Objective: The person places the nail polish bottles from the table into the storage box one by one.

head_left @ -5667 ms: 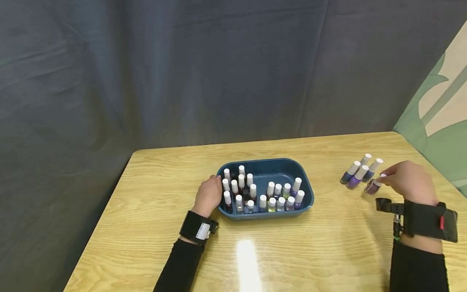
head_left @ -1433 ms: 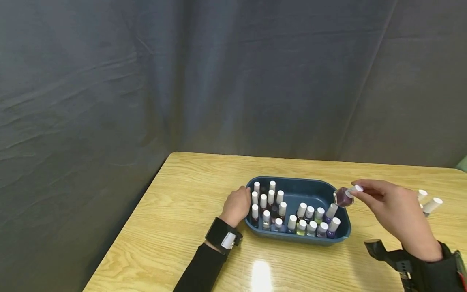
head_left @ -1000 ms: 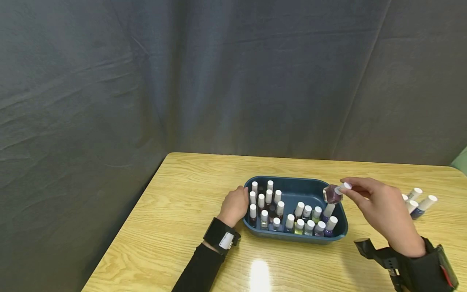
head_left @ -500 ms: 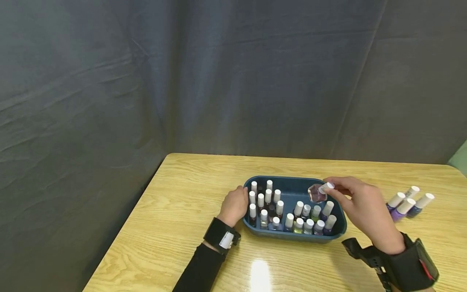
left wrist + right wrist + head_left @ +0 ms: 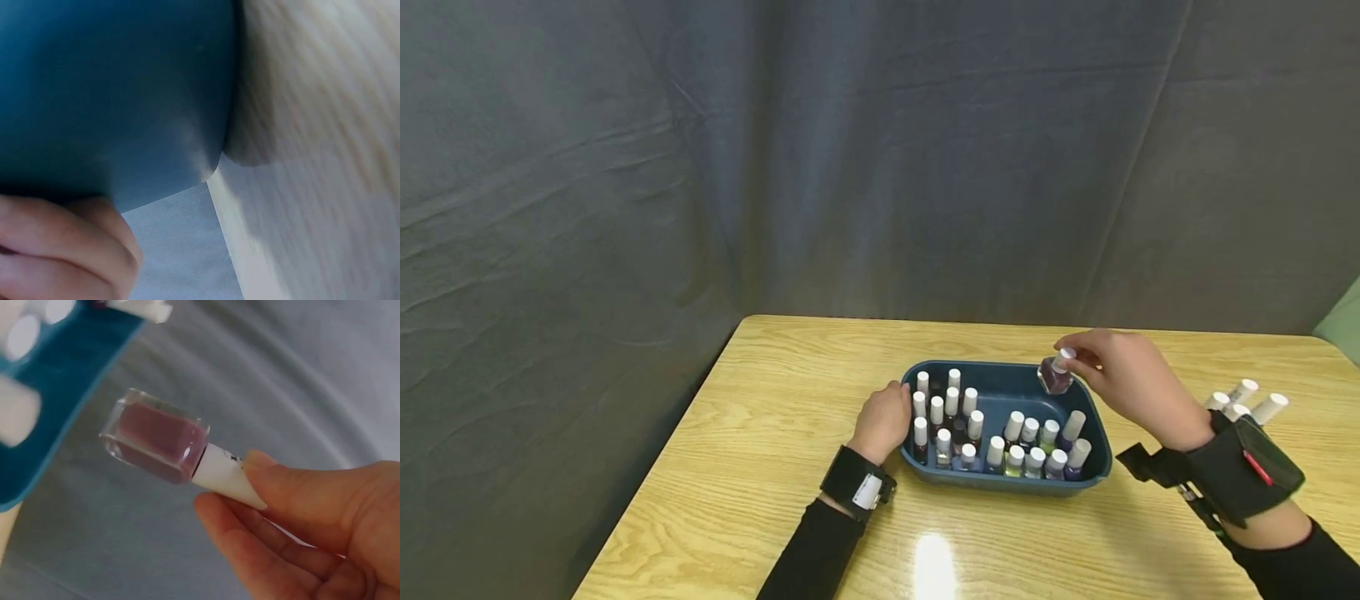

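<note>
My right hand [image 5: 1131, 383] pinches the white cap of a mauve nail polish bottle [image 5: 1055, 377] between thumb and fingertips. The bottle tilts over the far right part of a dark blue plastic tub [image 5: 1007, 484]; in the right wrist view its square glass body [image 5: 156, 440] points away from the fingers. Several white-capped nail polish bottles stand in the tub, a dark group [image 5: 937, 412] on the left and mostly yellow, clear and purple ones [image 5: 1054, 465] at the front right. My left hand [image 5: 882, 422] grips the tub's left end, its curled fingers [image 5: 69, 244] against the outer wall.
Several more white-capped bottles [image 5: 1270, 408] stand on the wooden table [image 5: 760, 467] at the right, partly hidden behind my right wrist strap. A grey curtain [image 5: 925, 167] hangs behind the table's back edge. The tub's back middle shows bare floor.
My right hand has picked the mauve bottle up from the group at the right and carried it left over the tub, lately shifting slightly back. My left hand stays at the tub. The head view has shifted.
</note>
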Demonstrator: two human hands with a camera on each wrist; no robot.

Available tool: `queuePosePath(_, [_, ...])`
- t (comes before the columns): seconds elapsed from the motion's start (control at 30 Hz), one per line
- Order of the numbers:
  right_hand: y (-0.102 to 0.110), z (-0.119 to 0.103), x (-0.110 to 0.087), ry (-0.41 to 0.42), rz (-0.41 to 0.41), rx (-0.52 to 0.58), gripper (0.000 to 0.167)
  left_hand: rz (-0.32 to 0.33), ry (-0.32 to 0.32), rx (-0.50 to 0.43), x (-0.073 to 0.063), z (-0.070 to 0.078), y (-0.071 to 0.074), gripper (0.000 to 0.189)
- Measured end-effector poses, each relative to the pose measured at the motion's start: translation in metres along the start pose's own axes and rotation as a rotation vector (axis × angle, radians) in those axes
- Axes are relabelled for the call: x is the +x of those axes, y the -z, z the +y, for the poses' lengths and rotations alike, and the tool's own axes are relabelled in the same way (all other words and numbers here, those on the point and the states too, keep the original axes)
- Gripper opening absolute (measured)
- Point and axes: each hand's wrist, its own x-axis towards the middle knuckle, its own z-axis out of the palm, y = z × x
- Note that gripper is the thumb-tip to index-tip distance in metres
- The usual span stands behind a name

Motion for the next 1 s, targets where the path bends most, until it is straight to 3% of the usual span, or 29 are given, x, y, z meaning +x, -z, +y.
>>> queuePosePath(0.5, [-0.027, 0.035, 0.01, -0.017, -0.21, -0.002, 0.017, 0.002, -0.004, 0.004, 0.001, 0.002, -0.001, 0.038])
queuePosePath(1.0, [-0.048, 0.046, 0.006, 0.058, -0.269, -0.002, 0.014, -0.01, 0.007, -0.043, -0.001, -0.002, 0.002, 0.038])
